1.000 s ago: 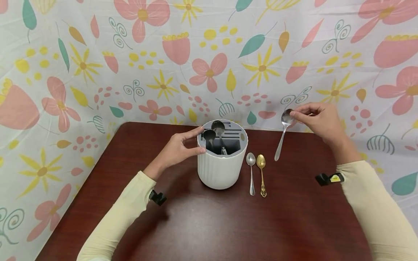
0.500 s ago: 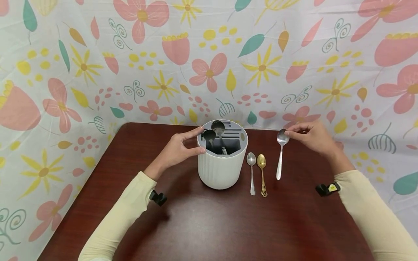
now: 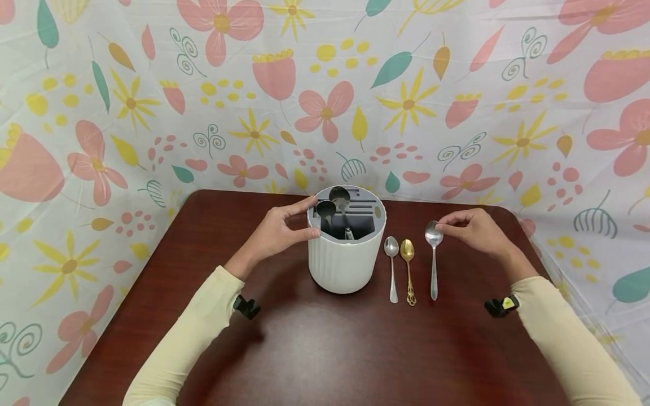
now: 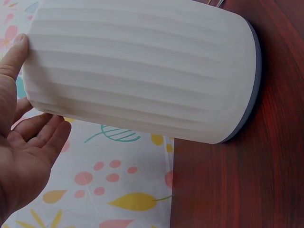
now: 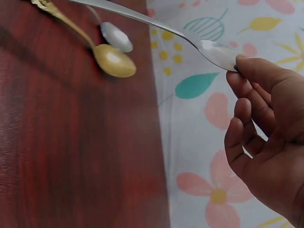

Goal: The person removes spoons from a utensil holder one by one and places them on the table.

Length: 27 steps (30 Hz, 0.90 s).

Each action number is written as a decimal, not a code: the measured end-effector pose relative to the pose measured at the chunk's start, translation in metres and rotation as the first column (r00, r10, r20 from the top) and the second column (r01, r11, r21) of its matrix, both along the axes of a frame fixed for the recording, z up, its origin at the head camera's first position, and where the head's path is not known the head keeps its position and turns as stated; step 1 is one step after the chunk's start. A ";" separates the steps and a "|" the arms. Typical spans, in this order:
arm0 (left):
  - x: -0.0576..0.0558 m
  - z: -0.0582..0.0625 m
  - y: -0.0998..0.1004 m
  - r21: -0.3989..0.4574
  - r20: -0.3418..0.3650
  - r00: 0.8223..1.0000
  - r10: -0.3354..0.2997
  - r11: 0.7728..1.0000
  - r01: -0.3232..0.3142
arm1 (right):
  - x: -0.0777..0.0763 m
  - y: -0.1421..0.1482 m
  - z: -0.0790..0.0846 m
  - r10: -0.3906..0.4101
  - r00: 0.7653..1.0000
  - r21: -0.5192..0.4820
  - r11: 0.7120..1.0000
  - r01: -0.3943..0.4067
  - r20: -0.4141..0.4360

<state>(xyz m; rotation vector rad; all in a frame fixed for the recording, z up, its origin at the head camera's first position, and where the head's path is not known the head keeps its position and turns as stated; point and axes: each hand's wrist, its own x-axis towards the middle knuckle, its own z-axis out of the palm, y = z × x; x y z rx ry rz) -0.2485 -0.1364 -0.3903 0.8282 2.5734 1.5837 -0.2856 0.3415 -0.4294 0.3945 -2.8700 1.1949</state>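
Observation:
A silver spoon (image 3: 434, 237) is pinched at the tip of its bowl by the thumb and forefinger of my right hand (image 3: 474, 230). Its handle points toward me, and the right wrist view shows the bowl raised off the table. My left hand (image 3: 274, 232) rests against the rim of a white ribbed utensil holder (image 3: 342, 268), thumb in front and forefinger behind. Two dark ladle-like heads (image 3: 339, 195) stick out of its grey divided top. Between the holder and the held spoon lie a small silver spoon (image 3: 391, 248) and a gold spoon (image 3: 407, 251), side by side.
The dark reddish wooden table (image 3: 325, 349) carries everything. A floral cloth (image 3: 325, 113) hangs behind its far edge and along the sides. The holder stands upright toward the back, just left of the lying spoons.
My right hand has come down and toward me with the silver spoon, bringing it level with the other two spoons. The left hand and the holder have stayed in place.

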 end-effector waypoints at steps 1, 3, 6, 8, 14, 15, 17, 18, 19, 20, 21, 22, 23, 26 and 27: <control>0.000 0.000 0.000 0.000 -0.003 1.000 0.000 1.000 0.000 | 0.000 0.000 -0.003 0.001 1.000 0.002 1.000 -0.001 0.005; 0.000 -0.001 0.000 0.002 -0.004 1.000 -0.004 1.000 0.004 | 0.000 0.001 -0.008 0.013 1.000 0.006 1.000 -0.013 0.009; -0.001 -0.002 -0.001 0.006 -0.003 1.000 -0.011 1.000 0.011 | 0.000 0.004 -0.015 0.040 0.999 0.009 0.999 -0.040 0.011; -0.001 -0.002 0.000 0.008 0.002 1.000 -0.016 1.000 0.016 | -0.001 0.007 -0.020 0.035 0.999 0.012 0.999 -0.036 0.022; -0.001 -0.002 0.001 0.004 0.018 1.000 -0.015 1.000 0.015 | -0.001 0.012 -0.037 0.027 1.000 0.027 0.999 -0.028 0.007; -0.001 -0.002 0.001 0.006 0.019 1.000 -0.014 1.000 0.014 | -0.002 0.012 -0.039 0.033 0.999 0.026 0.999 -0.032 -0.005; -0.001 -0.002 0.001 0.013 0.022 1.000 -0.014 1.000 0.013 | -0.002 0.011 -0.043 0.027 0.999 0.015 1.000 -0.027 -0.019; -0.001 -0.002 0.000 0.016 0.022 1.000 -0.013 1.000 0.013 | -0.003 0.011 -0.046 0.023 0.999 0.005 1.000 -0.023 -0.026; -0.001 -0.003 0.000 0.018 0.021 1.000 -0.011 1.000 0.011 | -0.003 0.010 -0.048 0.019 0.999 -0.003 1.000 -0.020 -0.035; -0.001 -0.003 0.000 0.020 0.020 1.000 -0.010 1.000 0.009 | -0.004 0.010 -0.050 0.012 0.999 -0.007 1.000 -0.012 -0.043; -0.002 -0.003 0.000 0.019 0.017 1.000 -0.007 1.000 0.007 | -0.004 0.009 -0.052 0.004 0.999 -0.010 1.000 -0.004 -0.051; -0.002 -0.003 0.000 0.018 0.015 1.000 -0.005 1.000 0.004 | -0.004 0.009 -0.054 -0.006 0.998 -0.011 1.000 0.005 -0.057; -0.002 -0.003 0.000 0.016 0.013 1.000 -0.002 1.000 0.002 | -0.004 0.009 -0.057 -0.016 0.998 -0.013 1.000 0.015 -0.061; -0.002 -0.002 0.000 0.016 0.015 1.000 0.000 1.000 0.000 | -0.005 0.008 -0.065 -0.057 0.996 -0.022 0.998 0.056 -0.062; -0.002 -0.002 0.000 0.015 0.016 1.000 0.000 1.000 0.000 | -0.005 0.008 -0.067 -0.070 0.996 -0.027 0.997 0.069 -0.059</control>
